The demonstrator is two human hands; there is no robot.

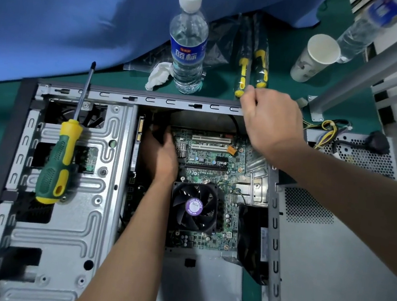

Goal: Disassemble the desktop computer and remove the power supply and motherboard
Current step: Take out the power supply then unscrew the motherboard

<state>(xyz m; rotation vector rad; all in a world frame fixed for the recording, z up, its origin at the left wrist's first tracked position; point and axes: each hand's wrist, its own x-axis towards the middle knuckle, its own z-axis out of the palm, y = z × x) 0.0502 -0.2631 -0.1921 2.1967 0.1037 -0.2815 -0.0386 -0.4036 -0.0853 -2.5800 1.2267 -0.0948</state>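
Observation:
The open desktop case lies on its side on a green mat. Inside it is the green motherboard with a black CPU fan. My left hand reaches in at the board's far left corner and grips a black cable bundle. My right hand sits at the case's far rim with its fingers curled over the edge. A perforated grey power supply with yellow and black wires lies outside the case on the right.
A green and yellow screwdriver lies on the metal drive cage. Behind the case stand a water bottle and a paper cup, with a crumpled tissue and two yellow-handled screwdrivers. A grey panel lies at right.

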